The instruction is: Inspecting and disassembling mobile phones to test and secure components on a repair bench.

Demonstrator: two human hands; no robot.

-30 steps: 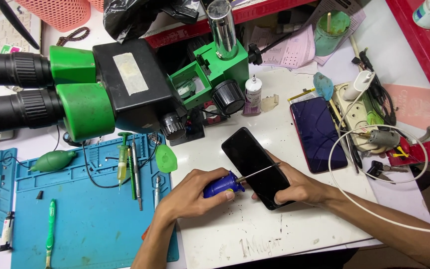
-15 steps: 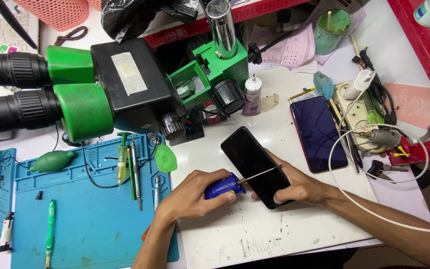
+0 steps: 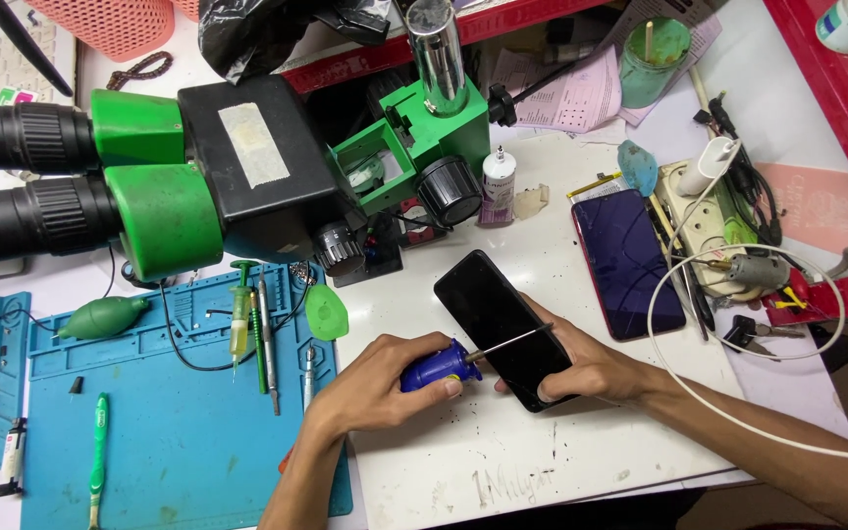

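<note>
Screwdriver (image 3: pixel 444 364) in play: the left hand (image 3: pixel 377 385) wraps tight round its blue handle, the thin metal shaft running right across the black phone (image 3: pixel 503 329). The right hand (image 3: pixel 586 365) clamps the lower end of that phone, fingers curled around its edge, thumb on the glass. The phone lies tilted on the white table (image 3: pixel 503 461), near the front edge, just right of the blue work mat (image 3: pixel 179 442).

Containers now. Up top, a green cup (image 3: pixel 655 61) stands on papers with a pale stick upright in it; what else it holds, I cannot tell. A small white bottle (image 3: pixel 498 186) with a purple label stands upright beside the green microscope (image 3: pixel 247 177). A pink basket (image 3: pixel 115 25) sits at the top left, its contents out of view.

Over to the right, a second phone (image 3: pixel 628 263) with a dark screen lies flat, well apart from the hands, next to a power strip (image 3: pixel 714 221) with plugs in it. On the mat rest a green toothbrush (image 3: pixel 98 456) and a green blower bulb (image 3: pixel 105 317).
</note>
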